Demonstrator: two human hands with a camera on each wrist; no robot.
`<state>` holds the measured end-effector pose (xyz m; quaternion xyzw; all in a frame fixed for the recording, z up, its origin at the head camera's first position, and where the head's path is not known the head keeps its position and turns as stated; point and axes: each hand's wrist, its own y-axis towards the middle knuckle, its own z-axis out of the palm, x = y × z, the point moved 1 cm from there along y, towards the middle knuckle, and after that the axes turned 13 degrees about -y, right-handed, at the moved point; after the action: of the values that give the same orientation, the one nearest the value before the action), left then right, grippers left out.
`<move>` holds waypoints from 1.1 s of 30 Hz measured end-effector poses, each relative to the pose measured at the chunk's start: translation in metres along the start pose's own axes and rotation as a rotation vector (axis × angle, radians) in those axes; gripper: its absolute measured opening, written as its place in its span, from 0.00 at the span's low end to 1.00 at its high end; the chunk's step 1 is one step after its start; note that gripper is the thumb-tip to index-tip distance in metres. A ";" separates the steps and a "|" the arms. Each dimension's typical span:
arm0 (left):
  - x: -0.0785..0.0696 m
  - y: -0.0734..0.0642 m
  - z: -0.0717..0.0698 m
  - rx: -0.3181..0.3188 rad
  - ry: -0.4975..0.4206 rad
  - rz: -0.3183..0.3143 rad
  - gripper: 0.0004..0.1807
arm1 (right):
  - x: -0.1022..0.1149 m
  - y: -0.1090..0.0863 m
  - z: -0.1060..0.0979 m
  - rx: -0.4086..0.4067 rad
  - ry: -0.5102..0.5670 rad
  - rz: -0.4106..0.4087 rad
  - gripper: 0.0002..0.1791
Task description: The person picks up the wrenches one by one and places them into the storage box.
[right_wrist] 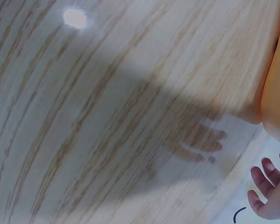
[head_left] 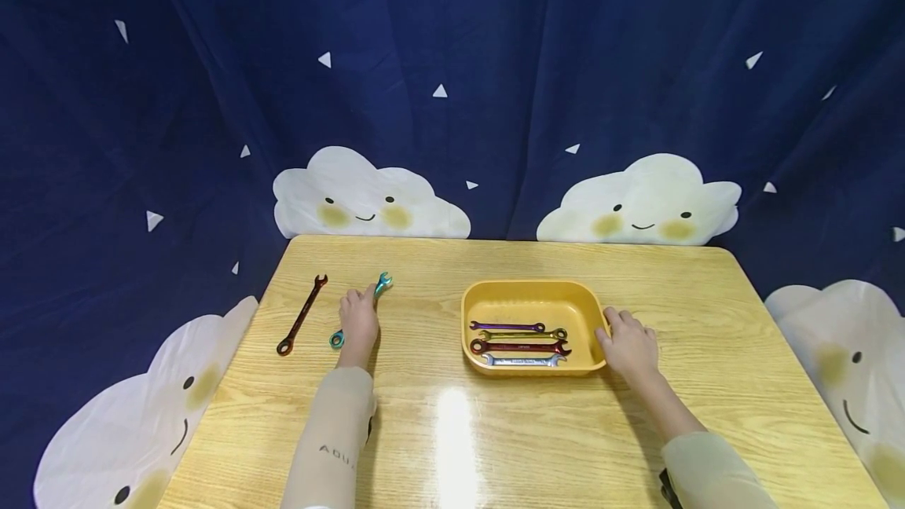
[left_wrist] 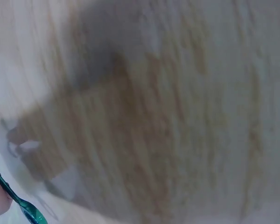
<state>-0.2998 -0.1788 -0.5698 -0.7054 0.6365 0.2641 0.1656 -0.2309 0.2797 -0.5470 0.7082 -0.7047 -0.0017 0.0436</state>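
My left hand [head_left: 359, 319] grips the middle of a teal combination wrench [head_left: 382, 283] on the left side of the table; both wrench ends show past the fingers. In the left wrist view, part of the teal wrench [left_wrist: 31, 212] appears at the lower-left corner. My right hand [head_left: 629, 342] holds the right rim of a yellow plastic basket [head_left: 533, 289], thumb over the edge and loosely bent fingers outside. Inside lie a purple wrench [head_left: 507, 327], a gold wrench [head_left: 519, 335], a red wrench [head_left: 522, 347] and a silver wrench [head_left: 522, 361], roughly parallel.
A dark reddish wrench [head_left: 302, 316] lies slanted on the wooden table [head_left: 417, 407], left of my left hand. Behind the table's far edge hangs a dark blue curtain [head_left: 424, 124] with smiling clouds. A bright reflection shows on the tabletop near the front.
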 end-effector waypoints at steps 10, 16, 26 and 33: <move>-0.017 0.005 0.003 -0.026 -0.004 0.096 0.25 | 0.000 -0.001 -0.001 -0.006 0.000 0.006 0.23; -0.027 0.006 0.004 -0.067 0.001 0.149 0.23 | 0.001 -0.001 -0.001 -0.012 -0.001 0.002 0.23; -0.045 0.006 0.009 -0.068 -0.020 0.196 0.19 | 0.002 -0.001 -0.003 -0.006 0.001 0.002 0.23; -0.062 0.005 0.008 -0.115 -0.039 0.274 0.20 | 0.002 -0.002 -0.003 -0.007 0.001 0.001 0.24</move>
<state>-0.3088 -0.1247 -0.5398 -0.6150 0.7075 0.3338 0.0994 -0.2287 0.2778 -0.5436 0.7078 -0.7048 -0.0036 0.0465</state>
